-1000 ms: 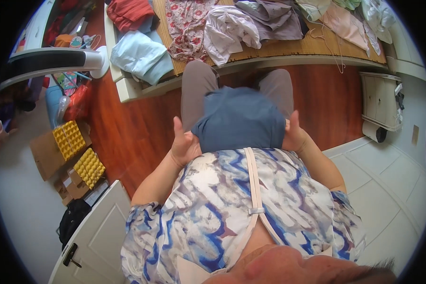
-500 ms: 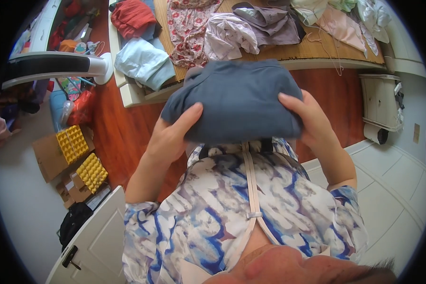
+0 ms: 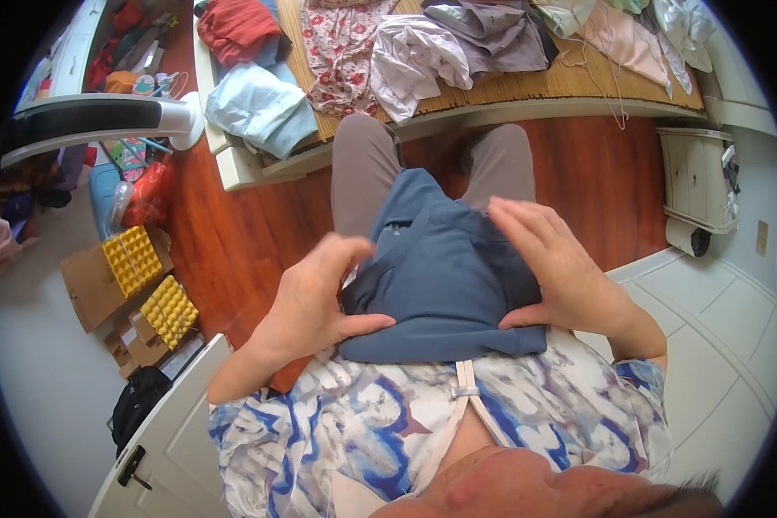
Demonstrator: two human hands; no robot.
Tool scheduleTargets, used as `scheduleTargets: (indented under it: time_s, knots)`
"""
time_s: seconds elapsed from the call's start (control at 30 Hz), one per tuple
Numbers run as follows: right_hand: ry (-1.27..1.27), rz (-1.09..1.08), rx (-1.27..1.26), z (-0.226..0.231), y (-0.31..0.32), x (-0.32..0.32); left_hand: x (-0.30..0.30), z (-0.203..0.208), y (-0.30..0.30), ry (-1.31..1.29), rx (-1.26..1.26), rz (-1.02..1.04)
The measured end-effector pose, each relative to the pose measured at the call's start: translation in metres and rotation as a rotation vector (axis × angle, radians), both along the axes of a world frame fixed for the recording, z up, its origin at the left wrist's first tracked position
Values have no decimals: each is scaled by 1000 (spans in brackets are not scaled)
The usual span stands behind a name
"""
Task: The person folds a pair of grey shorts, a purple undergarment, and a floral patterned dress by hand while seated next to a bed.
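Observation:
A blue-grey folded garment [image 3: 445, 281] rests across my lap, its far part loosely bunched and its near edge against my patterned top. My left hand [image 3: 315, 293] is at the garment's left side, fingers spread, with the thumb lying on the cloth near its lower edge. On the opposite side, my right hand [image 3: 570, 272] is also open. Its thumb touches the near fold, while the fingers extend over the right side of the cloth. Neither hand is closed round the garment.
Ahead stands a low bed with a slatted mat [image 3: 527, 86]. On it lie a red garment [image 3: 237, 30], a light blue folded garment [image 3: 263, 108], a floral garment [image 3: 341, 52] and several others. A white bin [image 3: 699, 186] is at right, yellow egg trays [image 3: 131, 262] and a door [image 3: 168, 440] at left.
The garment has come down and toward me from in front of my knees onto my lap. Both hands have loosened from its sides and spread their fingers.

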State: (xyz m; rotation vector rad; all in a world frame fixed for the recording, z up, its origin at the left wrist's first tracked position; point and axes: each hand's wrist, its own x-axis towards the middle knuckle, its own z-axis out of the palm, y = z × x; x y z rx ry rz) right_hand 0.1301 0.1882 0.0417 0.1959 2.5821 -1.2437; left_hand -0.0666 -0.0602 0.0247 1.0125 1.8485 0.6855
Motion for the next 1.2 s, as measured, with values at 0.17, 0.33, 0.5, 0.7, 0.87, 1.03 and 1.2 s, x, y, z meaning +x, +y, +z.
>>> scheduleTargets:
  time_s: [0.17,0.33,0.5,0.7,0.87,1.03,1.2]
  knots:
    - [208,487,-146,-36,13,-11,-11,-37,6,65,421,-289]
    - [-213,427,-858,-122,28,0,-12,-131,0,-895,323,-350]
    - [-381,-22,-1335,-144,31,21,1,-182,-51,-1268,36,234]
    - [-276,-345,-1066,-137,9,0,4,-153,-23,-1038,81,262]
    - [-165,-796,-1035,-132,4,-25,11,-131,21,-925,89,691]
    - [281,-652,-646,-87,48,-58,-45,-106,68,-623,471,618]
    - [595,-680,-453,-27,67,-82,-94,-49,111,-326,673,571]
